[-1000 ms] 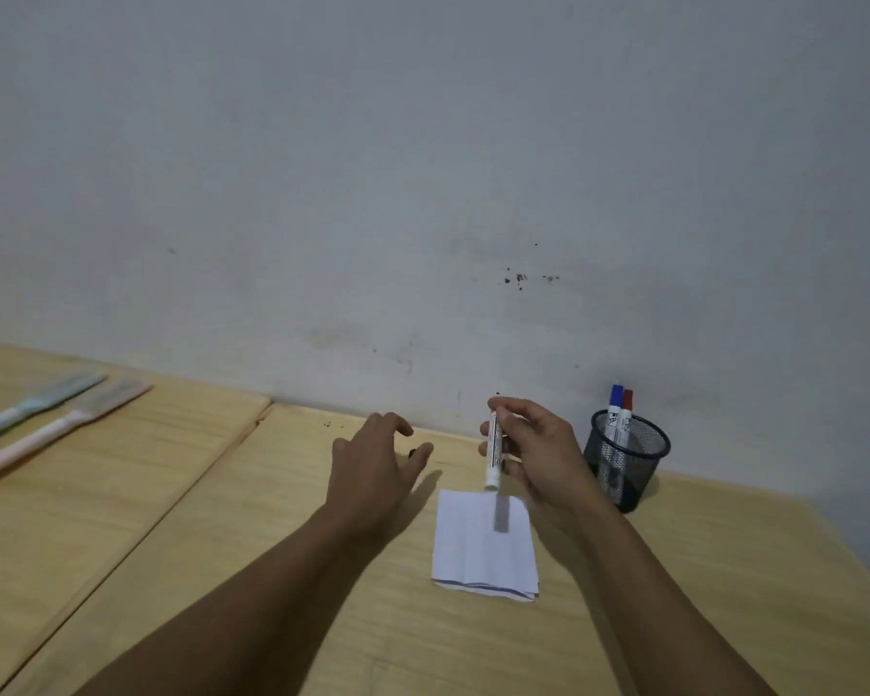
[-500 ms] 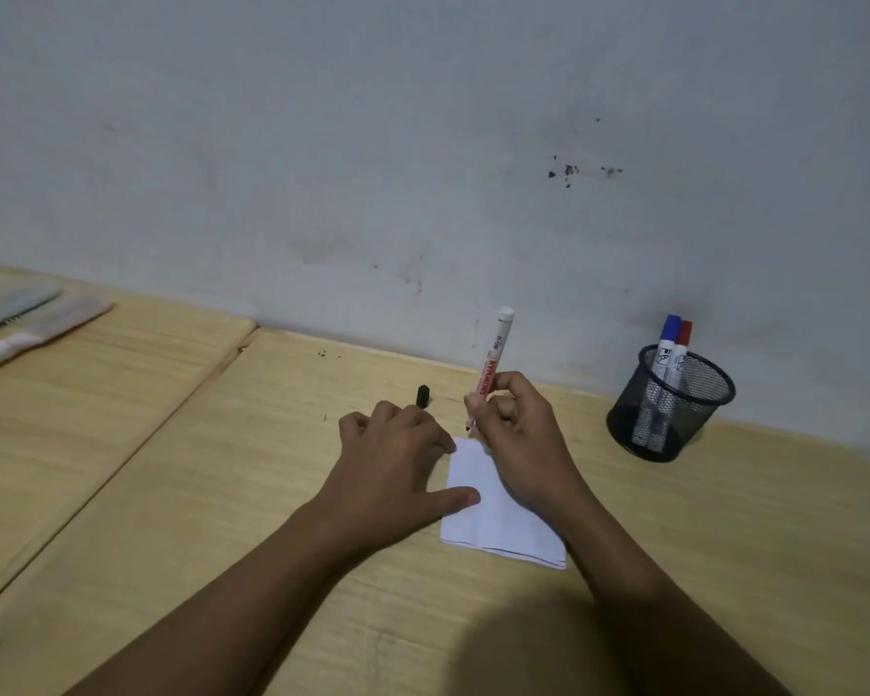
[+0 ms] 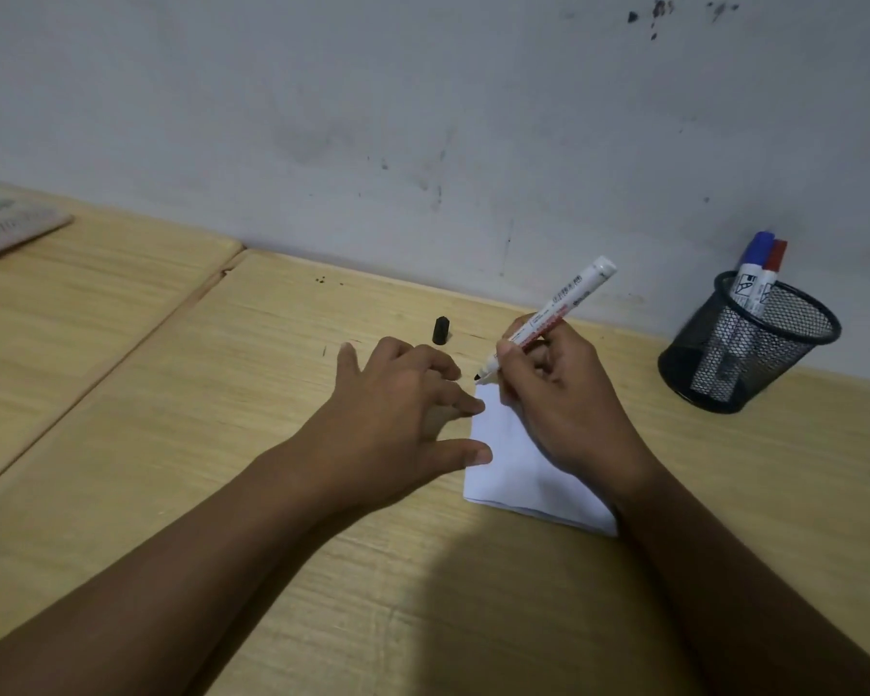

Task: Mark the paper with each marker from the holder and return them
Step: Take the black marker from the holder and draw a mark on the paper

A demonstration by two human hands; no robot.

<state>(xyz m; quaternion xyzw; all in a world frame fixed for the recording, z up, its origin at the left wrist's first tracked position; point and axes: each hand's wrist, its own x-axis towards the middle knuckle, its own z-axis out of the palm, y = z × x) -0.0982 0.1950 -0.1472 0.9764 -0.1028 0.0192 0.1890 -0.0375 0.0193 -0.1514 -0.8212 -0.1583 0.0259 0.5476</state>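
Right hand [image 3: 568, 394] grips uncapped marker [image 3: 548, 319] (tilted) — tip at paper [image 3: 518, 469] corner

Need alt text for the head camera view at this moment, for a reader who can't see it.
The right hand holds an uncapped marker tip-down at the far corner of a white paper, which the left hand steadies on a wooden table. Its black cap lies behind; a mesh holder at right holds blue and red markers.

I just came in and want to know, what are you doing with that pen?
The right hand holds an uncapped black marker, tip at the far corner of the white paper. The left hand steadies the paper's edge. The black cap lies on the table. Blue and red markers wait in the mesh holder.
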